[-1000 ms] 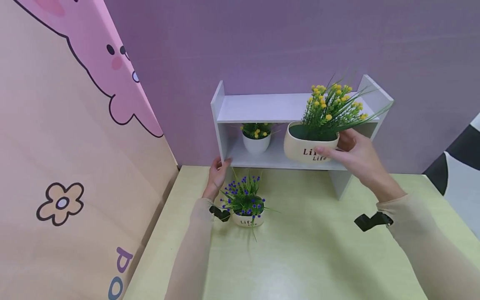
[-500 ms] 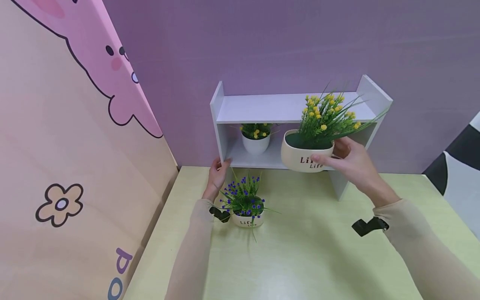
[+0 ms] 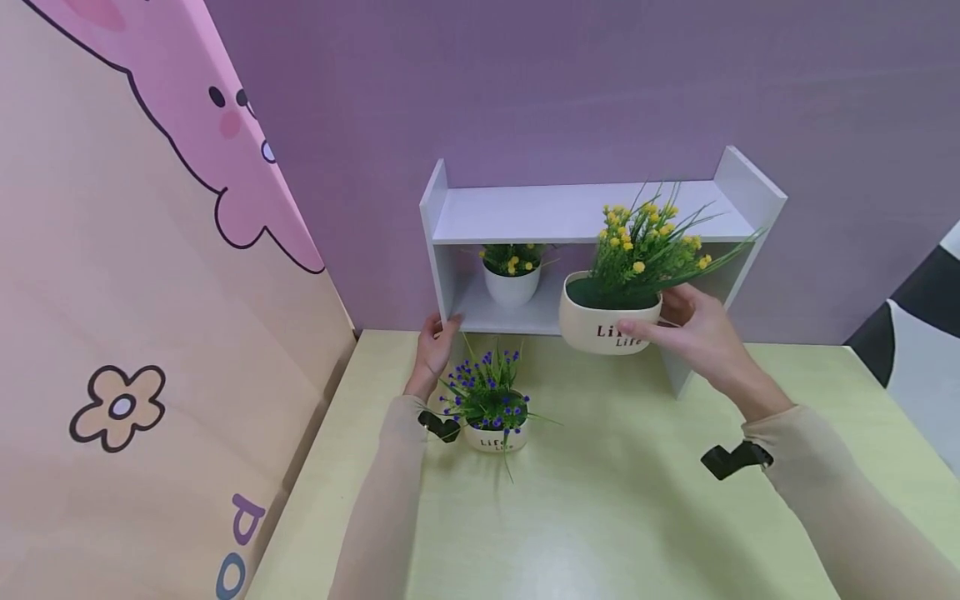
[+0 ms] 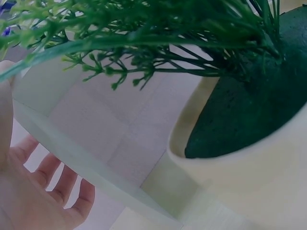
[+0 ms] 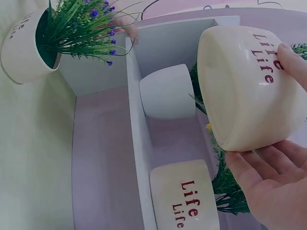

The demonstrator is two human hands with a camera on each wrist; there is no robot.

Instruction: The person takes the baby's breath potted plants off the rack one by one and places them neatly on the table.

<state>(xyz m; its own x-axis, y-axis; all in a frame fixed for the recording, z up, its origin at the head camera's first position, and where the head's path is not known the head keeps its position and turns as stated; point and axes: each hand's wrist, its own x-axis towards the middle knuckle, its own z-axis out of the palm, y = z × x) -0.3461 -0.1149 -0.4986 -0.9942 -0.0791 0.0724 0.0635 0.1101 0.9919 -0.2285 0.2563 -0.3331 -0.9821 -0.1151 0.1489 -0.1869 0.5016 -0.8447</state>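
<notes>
Aloft, cream yellow-flowered pot (image 3: 606, 315): hung before the shelf (image 3: 525, 215)'s lower front edge, right of centre.
Right hand (image 3: 701, 332): grasped that pot.
Left hand (image 3: 432, 352): gripped the shelf's left edge.

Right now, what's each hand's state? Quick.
Left hand: grip closed, holding the white shelf by its left side.
Right hand: grip closed, holding the cream pot with yellow flowers.
</notes>
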